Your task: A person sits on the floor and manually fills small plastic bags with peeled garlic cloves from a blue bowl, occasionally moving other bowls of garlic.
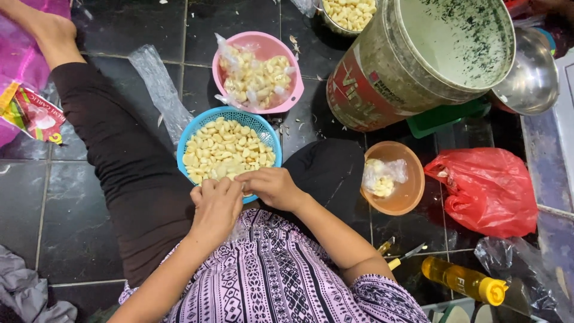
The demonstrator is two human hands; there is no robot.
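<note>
The floor [78, 215] is dark glossy square tile with pale grout lines, scattered with bits of papery peel, and everything sits directly on it. At the far left, about nine o'clock from the hands, lies a magenta mesh sack [18, 66] with a printed label, and at seven o'clock a crumpled grey cloth [24, 296]. A clear flat plastic bag [160, 90] lies at eleven o'clock beside the person's black-trousered leg.

At centre, the left hand [216, 206] and right hand [272, 186] meet at the near rim of a round blue perforated plastic basket [190, 136] filled with peeled pale garlic cloves [227, 152], which rests on the person's lap. Both hands are curled, fingertips pinched together over something small; what they grip is hidden, so I cannot tell what it is.

At twelve o'clock stands a pink plastic bowl [287, 98] holding small clear bags of cloves. At one o'clock a metal bowl of cloves [350, 15] is cut by the top edge, and next to it a large tilted round tin bucket [388, 66] with a red label shows a pale, speckled inside. At three o'clock an orange-brown plastic bowl [406, 197] holds one small bag of cloves. Further right lie a crumpled red plastic bag [487, 188] and, at two o'clock, a shiny steel bowl [532, 78]. At four o'clock a yellow capped bottle [463, 281] lies near a knife [406, 256].
</note>
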